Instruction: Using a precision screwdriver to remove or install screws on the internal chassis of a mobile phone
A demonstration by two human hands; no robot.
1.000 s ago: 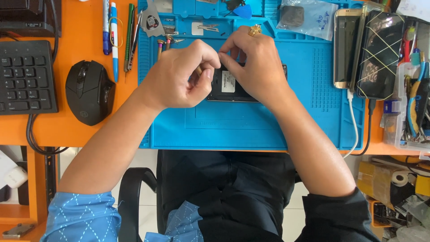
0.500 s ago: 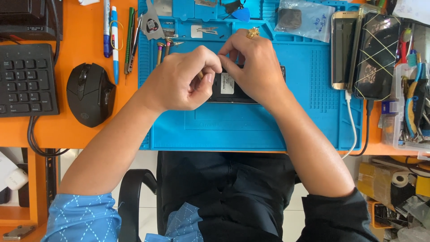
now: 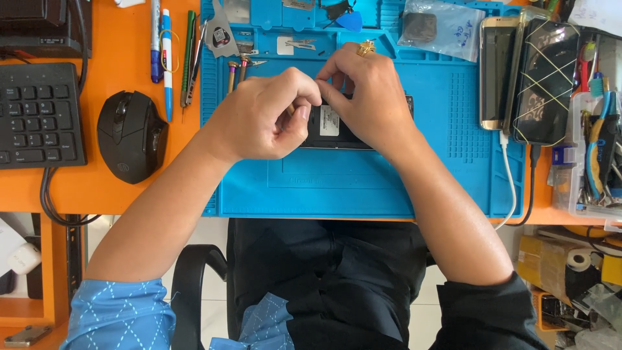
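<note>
An opened black phone (image 3: 332, 127) with a white label on its battery lies on a blue work mat (image 3: 363, 181). My left hand (image 3: 262, 116) curls over the phone's left end, fingers pinched close above it. My right hand (image 3: 366, 97), with a gold ring, covers the phone's right part, fingertips meeting the left hand's fingers over the top edge. What the fingertips pinch is hidden. Much of the phone is under both hands.
A black mouse (image 3: 131, 135) and keyboard (image 3: 35, 116) sit left on the orange desk (image 3: 110, 194). Pens (image 3: 167, 58) and tweezers lie by the mat's left edge. Two phones (image 3: 525, 78) with a cable lie at the right, beside a clear tool box (image 3: 599, 155).
Both hands stay over the phone; the fingers shift only slightly and the view has drifted a little.
</note>
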